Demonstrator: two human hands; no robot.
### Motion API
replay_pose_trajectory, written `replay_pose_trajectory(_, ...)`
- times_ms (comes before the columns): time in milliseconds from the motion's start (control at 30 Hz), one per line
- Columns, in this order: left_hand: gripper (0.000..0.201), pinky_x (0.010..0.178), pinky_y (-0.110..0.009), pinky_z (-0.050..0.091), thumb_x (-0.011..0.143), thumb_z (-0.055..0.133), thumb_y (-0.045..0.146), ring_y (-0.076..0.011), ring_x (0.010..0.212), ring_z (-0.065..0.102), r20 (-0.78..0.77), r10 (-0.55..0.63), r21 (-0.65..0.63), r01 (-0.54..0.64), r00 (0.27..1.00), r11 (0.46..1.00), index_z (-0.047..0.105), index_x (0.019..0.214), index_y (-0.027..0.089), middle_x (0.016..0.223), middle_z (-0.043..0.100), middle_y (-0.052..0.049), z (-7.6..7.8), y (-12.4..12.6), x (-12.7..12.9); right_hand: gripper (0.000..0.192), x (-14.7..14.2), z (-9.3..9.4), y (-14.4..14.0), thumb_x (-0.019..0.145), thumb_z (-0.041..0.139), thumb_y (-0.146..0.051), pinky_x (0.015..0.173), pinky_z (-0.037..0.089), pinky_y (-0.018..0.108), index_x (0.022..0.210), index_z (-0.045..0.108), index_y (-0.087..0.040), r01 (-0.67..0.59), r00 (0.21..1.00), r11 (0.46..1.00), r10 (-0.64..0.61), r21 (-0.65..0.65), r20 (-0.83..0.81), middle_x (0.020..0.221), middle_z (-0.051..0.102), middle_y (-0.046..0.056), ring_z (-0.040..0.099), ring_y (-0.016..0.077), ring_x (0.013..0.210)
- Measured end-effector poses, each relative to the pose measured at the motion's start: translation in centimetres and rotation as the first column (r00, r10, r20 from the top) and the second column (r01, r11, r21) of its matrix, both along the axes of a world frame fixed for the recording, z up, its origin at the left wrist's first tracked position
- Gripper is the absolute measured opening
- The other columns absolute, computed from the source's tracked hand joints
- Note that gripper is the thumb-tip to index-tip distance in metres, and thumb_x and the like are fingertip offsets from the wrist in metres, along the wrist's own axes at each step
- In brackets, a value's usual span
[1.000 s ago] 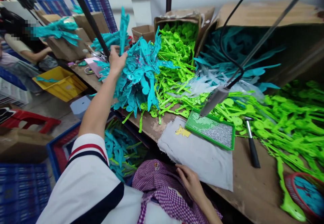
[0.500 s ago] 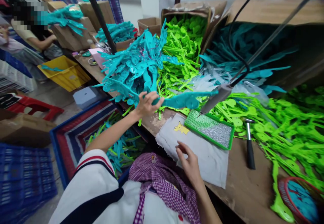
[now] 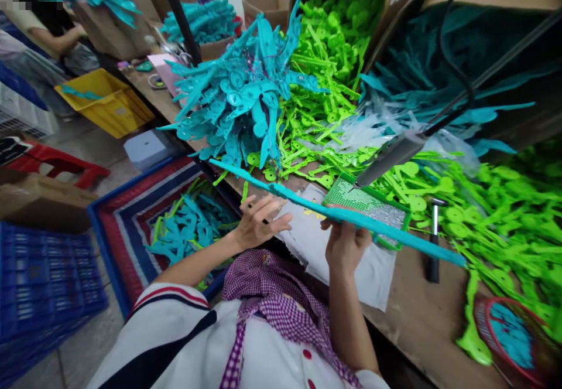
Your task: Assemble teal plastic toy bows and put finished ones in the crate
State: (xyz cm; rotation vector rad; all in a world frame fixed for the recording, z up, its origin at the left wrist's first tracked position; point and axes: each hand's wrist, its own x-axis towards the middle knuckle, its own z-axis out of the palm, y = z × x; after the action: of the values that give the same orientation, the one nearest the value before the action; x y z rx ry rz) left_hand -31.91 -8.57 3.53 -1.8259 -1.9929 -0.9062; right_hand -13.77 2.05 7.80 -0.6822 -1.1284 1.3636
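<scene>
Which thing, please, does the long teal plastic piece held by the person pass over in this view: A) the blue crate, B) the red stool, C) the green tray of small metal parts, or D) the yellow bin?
C: the long teal plastic piece, gripped by the right hand with the left hand by it, crosses the near edge of the green tray.

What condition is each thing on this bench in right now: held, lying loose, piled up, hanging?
Teal strip: held level over the bench, edge-on.
Right hand: gripping the strip from below.
Left hand: fingers spread beside the strip; contact unclear.
Hammer: lying flat, untouched.
Green tray: flat on a grey cloth.
Hanging tool: tip over the tray.
Teal pile: heaped.
</scene>
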Motion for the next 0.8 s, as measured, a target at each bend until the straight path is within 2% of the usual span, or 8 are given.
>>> replay_pose_trajectory(133, 0.034, 0.106, -0.050, 0.043, 0.087, 0.073, 0.041, -0.0289, 0.121, 0.061, 0.092, 0.104, 0.198, -0.120, 0.990, 0.973, 0.067, 0.120, 0.035, 0.119, 0.065, -0.008, 1.2, -2.5, -1.2, 0.019, 3.8, -1.8, 1.5, 0.092, 0.060, -0.043, 0.063, 0.054, 0.030, 0.094, 0.063, -0.023, -0.086, 0.985, 0.994, 0.075, 0.068, 0.155, 0.093, 0.074, 0.003, 0.067, 0.0141, 0.067)
replay_pose_trajectory(233, 0.019, 0.099, -0.045, 0.051, 0.097, 0.058, 0.033, -0.0242, 0.110, 0.066, 0.315, 0.205, 0.226, -0.283, 0.927, 0.932, 0.069, 0.113, 0.032, 0.111, 0.068, -0.007, 2.2, -3.0, -2.0, 0.019, 5.3, -3.4, 2.7, 0.091, 0.062, -0.042, 0.063, 0.054, 0.031, 0.092, 0.064, -0.023, -0.094, 0.962, 0.994, 0.075, 0.060, 0.264, 0.091, 0.074, 0.002, 0.067, 0.0151, 0.067)
replay_pose_trajectory(333, 0.019, 0.093, -0.040, 0.056, 0.099, 0.053, 0.037, -0.0218, 0.102, 0.067, 0.492, 0.251, 0.223, -0.399, 0.834, 0.889, 0.070, 0.101, 0.029, 0.102, 0.070, -0.006, 2.9, -2.2, -2.5, 0.017, 6.1, -4.0, 3.3, 0.090, 0.063, -0.040, 0.060, 0.051, 0.030, 0.090, 0.065, -0.023, -0.071, 0.971, 0.993, 0.047, 0.094, 0.233, 0.090, 0.074, 0.001, 0.064, 0.0132, 0.063)
replay_pose_trajectory(400, 0.023, 0.092, -0.037, 0.056, 0.098, 0.053, 0.041, -0.0216, 0.102, 0.067, 0.529, 0.233, 0.172, -0.372, 0.816, 0.912, 0.070, 0.103, 0.026, 0.104, 0.070, -0.006, 3.3, -0.6, -3.0, 0.017, 6.4, -3.8, 3.6, 0.090, 0.065, -0.040, 0.057, 0.050, 0.028, 0.089, 0.066, -0.024, -0.074, 0.980, 0.989, 0.048, 0.131, 0.191, 0.090, 0.075, 0.002, 0.062, 0.0120, 0.061)
replay_pose_trajectory(500, 0.034, 0.095, -0.037, 0.054, 0.098, 0.052, 0.045, -0.0230, 0.105, 0.068, 0.555, 0.240, 0.028, -0.306, 0.797, 0.952, 0.066, 0.121, 0.024, 0.113, 0.071, -0.009, 4.0, 3.1, -3.9, 0.017, 6.9, -3.0, 3.9, 0.090, 0.066, -0.041, 0.054, 0.050, 0.028, 0.088, 0.068, -0.024, -0.088, 0.984, 0.980, 0.057, 0.181, 0.170, 0.091, 0.076, 0.003, 0.065, 0.0132, 0.061)
replay_pose_trajectory(633, 0.046, 0.095, -0.041, 0.053, 0.095, 0.058, 0.046, -0.0263, 0.103, 0.069, 0.627, 0.210, -0.127, -0.168, 0.750, 0.978, 0.061, 0.134, 0.021, 0.117, 0.070, -0.012, 4.7, 7.8, -4.5, 0.017, 7.9, -2.9, 3.9, 0.086, 0.070, -0.042, 0.060, 0.057, 0.032, 0.086, 0.070, -0.025, -0.188, 0.963, 0.957, 0.134, 0.221, 0.236, 0.089, 0.077, 0.004, 0.073, 0.0211, 0.080)
replay_pose_trajectory(700, 0.048, 0.093, -0.040, 0.054, 0.094, 0.059, 0.044, -0.0253, 0.101, 0.069, 0.666, 0.160, -0.115, -0.111, 0.729, 0.987, 0.059, 0.136, 0.021, 0.119, 0.069, -0.012, 4.7, 8.6, -4.8, 0.018, 8.5, -3.3, 3.9, 0.086, 0.070, -0.044, 0.066, 0.059, 0.036, 0.088, 0.070, -0.025, -0.206, 0.947, 0.954, 0.138, 0.219, 0.289, 0.092, 0.076, 0.004, 0.072, 0.0231, 0.088)
replay_pose_trajectory(800, 0.048, 0.090, -0.037, 0.055, 0.095, 0.058, 0.041, -0.0241, 0.106, 0.068, 0.657, 0.134, -0.045, -0.139, 0.742, 0.989, 0.056, 0.138, 0.021, 0.126, 0.065, -0.013, 4.5, 7.5, -5.7, 0.014, 9.2, -3.7, 3.9, 0.089, 0.068, -0.038, 0.067, 0.059, 0.038, 0.094, 0.069, -0.026, -0.154, 0.929, 0.962, 0.064, 0.225, 0.364, 0.100, 0.075, 0.005, 0.071, 0.0212, 0.083)
